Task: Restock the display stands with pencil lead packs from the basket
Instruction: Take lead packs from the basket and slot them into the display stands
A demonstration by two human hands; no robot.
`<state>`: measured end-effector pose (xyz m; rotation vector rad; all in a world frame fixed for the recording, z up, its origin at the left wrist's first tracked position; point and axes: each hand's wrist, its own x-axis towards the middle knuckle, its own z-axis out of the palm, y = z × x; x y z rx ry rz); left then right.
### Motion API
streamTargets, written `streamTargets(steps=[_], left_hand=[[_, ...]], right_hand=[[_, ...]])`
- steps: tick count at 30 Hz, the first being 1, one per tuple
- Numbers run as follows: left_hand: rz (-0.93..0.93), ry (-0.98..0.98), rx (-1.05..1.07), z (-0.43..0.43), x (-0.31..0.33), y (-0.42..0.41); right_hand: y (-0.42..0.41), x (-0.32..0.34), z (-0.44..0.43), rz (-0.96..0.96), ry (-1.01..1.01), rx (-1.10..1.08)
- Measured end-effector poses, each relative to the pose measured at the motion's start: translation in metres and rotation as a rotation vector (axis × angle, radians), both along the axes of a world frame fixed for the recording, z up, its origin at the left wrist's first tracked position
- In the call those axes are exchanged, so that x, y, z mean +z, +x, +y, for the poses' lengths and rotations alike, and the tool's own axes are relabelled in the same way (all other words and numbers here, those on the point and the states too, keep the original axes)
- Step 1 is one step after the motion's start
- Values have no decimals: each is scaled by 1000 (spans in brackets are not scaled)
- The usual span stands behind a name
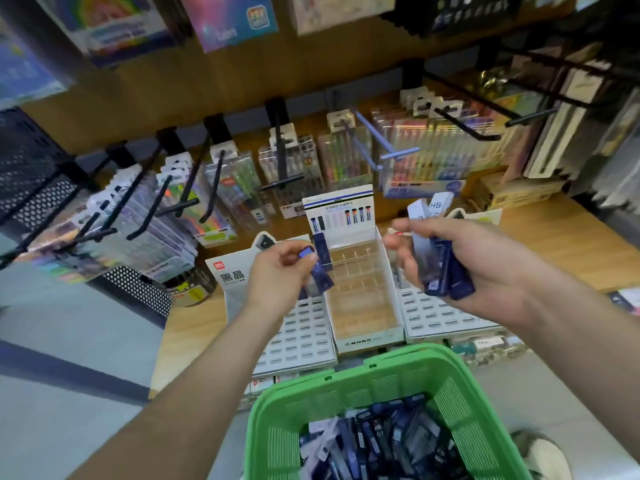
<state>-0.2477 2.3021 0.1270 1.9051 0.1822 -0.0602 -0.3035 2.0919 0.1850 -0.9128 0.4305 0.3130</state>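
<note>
Pencil lead packs fill the green basket in front of the MONO stand. Your left hand pinches one pack at the stand's left wall; your right hand clasps a bundle at its right.

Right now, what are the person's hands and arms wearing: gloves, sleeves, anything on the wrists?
Nothing visible. The left hand and right hand are bare, with no gloves, rings, watch or wristbands showing. No sleeve reaches into view on either side.
</note>
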Motion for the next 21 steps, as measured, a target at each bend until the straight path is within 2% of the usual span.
streamTargets(steps=[3,6,9,12,17,21], left_hand=[[-109,126,-12,-17,-7,15],[-115,176,-73,-35,-13,24],[-164,262,-153,-50,-15,27],[-225,327,-108,-48,-13,39],[-179,559,-66,-34,-18,59],[-175,695,-123,-30,-27,63]], right_hand=[[-4,-1,-19,-43,-117,9],[-10,-1,-44,-75,-273,11],[-20,-5,-66,-44,-325,17],[-27,-13,-74,4,-334,27],[-27,-18,-61,14,-269,61],[-23,-16,-45,-16,-210,84]])
